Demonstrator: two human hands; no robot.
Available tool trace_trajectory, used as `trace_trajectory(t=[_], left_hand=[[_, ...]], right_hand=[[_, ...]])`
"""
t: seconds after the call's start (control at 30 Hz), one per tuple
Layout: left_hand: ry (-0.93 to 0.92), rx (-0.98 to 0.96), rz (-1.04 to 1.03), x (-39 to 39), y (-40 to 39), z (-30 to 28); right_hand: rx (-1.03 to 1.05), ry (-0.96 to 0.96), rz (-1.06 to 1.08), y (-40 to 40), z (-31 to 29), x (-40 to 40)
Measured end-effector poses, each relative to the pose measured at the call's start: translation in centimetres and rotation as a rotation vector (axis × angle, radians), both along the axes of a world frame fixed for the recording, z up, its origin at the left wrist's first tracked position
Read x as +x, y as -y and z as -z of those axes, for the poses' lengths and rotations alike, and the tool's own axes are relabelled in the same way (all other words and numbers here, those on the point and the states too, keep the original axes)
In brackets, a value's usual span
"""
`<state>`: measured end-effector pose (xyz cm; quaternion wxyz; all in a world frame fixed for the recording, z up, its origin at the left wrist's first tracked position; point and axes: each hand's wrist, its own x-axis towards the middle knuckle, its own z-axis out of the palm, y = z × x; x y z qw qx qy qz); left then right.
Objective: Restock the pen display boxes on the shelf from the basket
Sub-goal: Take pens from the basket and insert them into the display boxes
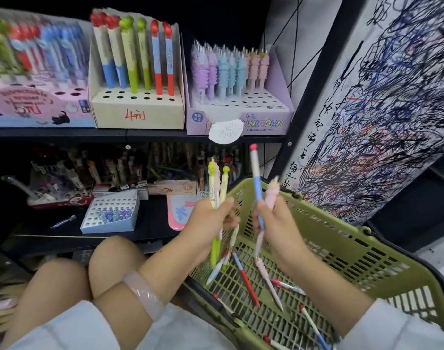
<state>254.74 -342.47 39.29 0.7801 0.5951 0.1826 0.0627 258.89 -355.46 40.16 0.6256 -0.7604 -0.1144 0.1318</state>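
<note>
Black shelf (130, 133), slotted plastic basket (342, 238)

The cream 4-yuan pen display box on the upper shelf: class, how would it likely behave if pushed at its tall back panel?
The cream display box looks like thin cardboard, so probably light and easily slid. Its pens stand tall at the back, so it may tip. The torn top edge suggests it bends.

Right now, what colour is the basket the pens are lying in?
Olive green, seen in the head view: the basket is a slotted plastic one.
</note>
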Motion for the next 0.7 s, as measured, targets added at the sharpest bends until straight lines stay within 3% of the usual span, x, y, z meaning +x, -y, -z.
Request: trace_trajectory(t=[0.1, 0.2, 0.33, 0.5, 0.7], left_hand=[[0.029, -0.162, -0.023, -0.3, 0.4, -0.7], [0.031, -0.037, -0.123, -0.5, -0.1, -0.7], [0.057, 0.022, -0.175, -0.4, -1.7, -0.7], [0.048, -0.076, -0.079, -1.2, -2.9, -1.7], [0.165, -0.01, 0.004, -2.5, -4.7, -3.4]], right_hand=[[-0.033, 0.009, -0.209, -0.6, 1.0, -2.4], [-0.112, -0.008, -0.35, -1.4, 0.2, -2.4], [-0.326, 0.226, -0.332, -2.5, -0.9, -1.4], [-0.185, 0.227, -0.14, -4.7, -2.5, 0.4], [-0.068, 0.205, -0.322, -8.7, -3.6, -0.1]])
